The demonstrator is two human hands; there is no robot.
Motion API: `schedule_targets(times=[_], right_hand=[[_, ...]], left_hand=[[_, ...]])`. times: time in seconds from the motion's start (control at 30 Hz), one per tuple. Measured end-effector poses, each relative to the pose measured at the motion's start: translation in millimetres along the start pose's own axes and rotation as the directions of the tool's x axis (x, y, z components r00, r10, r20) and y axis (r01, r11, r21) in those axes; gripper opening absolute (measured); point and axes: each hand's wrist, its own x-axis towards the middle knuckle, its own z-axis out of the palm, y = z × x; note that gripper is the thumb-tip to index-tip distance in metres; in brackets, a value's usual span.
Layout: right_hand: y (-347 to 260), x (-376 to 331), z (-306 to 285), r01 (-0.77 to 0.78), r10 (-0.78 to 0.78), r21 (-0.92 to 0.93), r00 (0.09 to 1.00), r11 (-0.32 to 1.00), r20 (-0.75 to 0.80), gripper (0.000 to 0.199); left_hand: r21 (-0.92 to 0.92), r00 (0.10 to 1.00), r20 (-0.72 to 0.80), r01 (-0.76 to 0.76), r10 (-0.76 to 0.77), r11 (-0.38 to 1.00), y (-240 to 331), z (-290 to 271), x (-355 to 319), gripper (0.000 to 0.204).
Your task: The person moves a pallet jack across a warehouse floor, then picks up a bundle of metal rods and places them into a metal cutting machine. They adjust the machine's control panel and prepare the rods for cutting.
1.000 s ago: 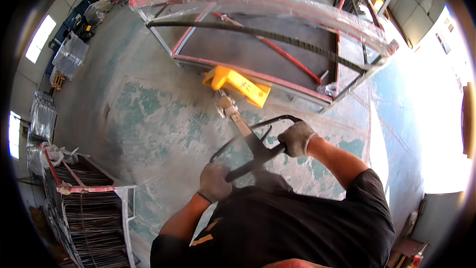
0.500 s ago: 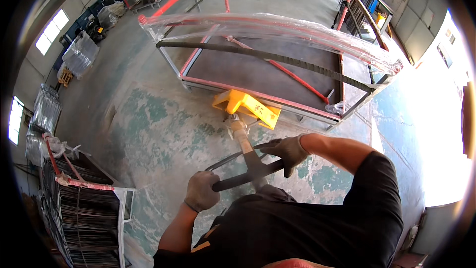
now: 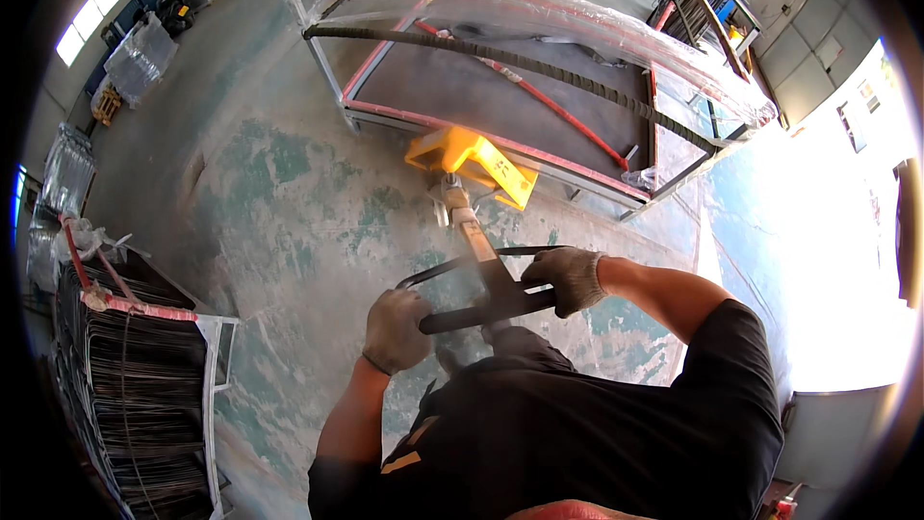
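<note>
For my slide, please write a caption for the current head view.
Gloved left hand and right hand on the black handle of a yellow pallet jack, before a long metal rack.

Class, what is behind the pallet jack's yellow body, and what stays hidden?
Beyond the yellow body stands a metal rack with a dark base and slanting red bar. The body covers some of the rack's near lower edge; whether forks reach underneath cannot be seen.

Scuffed grey-and-green floor spreads beneath a yellow pallet truck near centre frame and a red-railed metal rack, upper centre.
</note>
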Motion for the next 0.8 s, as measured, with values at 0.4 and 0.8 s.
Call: schedule_targets(times=[0.4, 0.8], right_hand=[[-46.5, -3.0, 30.9, 0.005, -0.08, -0.178, 0.906, 0.984, -0.415, 0.049], [16.7, -47.0, 23.2, -0.542, 0.431, 0.256, 0.817, 0.801, 0.383, 0.033]], left_hand=[[0.094, 0.87, -0.389, 0.363, -0.302, 0.927, 34.2, 30.7, -62.5, 0.023], [-0.45, 0.302, -0.315, 0.787, -0.9, 0.422, 153.3, 123.2, -195.6, 0.037]])
